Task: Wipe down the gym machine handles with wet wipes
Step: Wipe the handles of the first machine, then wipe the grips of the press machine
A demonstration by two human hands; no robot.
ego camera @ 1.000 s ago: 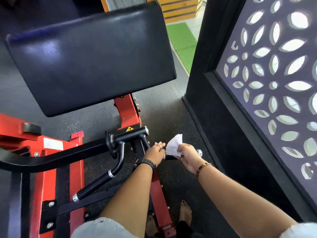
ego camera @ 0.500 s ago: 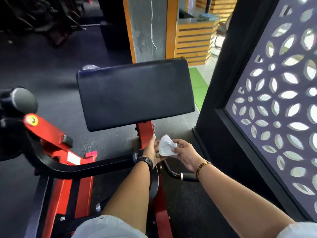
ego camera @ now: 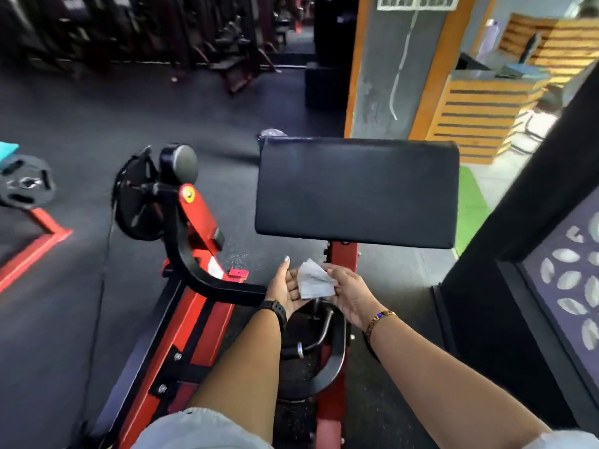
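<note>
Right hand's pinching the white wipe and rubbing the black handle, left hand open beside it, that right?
Not rubbing. The head view shows the right hand pinching the white wipe with the left hand open beside it, but the wipe is held up clear of the black handle below.

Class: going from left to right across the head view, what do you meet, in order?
Floor plate → loaded plate → left hand → wipe → right hand → patterned screen.
</note>
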